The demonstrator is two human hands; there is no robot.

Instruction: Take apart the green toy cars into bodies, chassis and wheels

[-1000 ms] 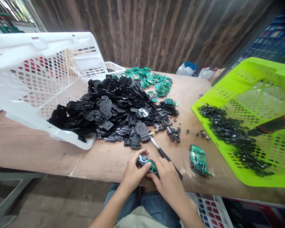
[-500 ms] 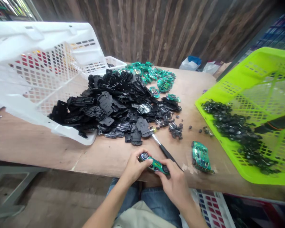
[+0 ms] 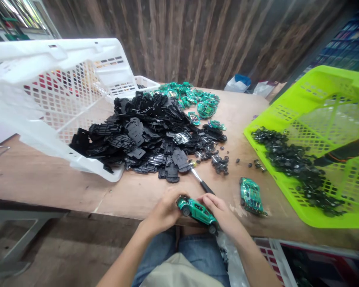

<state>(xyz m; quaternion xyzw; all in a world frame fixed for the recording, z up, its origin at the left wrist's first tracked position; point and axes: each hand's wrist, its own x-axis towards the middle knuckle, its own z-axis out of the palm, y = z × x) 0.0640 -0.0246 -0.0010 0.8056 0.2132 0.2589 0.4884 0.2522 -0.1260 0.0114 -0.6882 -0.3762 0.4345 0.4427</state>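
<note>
We see a pale brown, wood-topped table. On its left part lies a white perforated plastic crate, tipped sideways, with a heap of flat black plastic plates reaching from its mouth across the middle. Toward the far edge we find shiny green plastic car shells. A screwdriver with a black handle slants toward the near edge; rightward, a shiny green toy car rests near that edge. A lime-green perforated plastic basket occupies the right end.

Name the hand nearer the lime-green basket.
Right. The right hand is at the toy car, left of the lime-green basket; the left hand holds that car, farther left.
</note>
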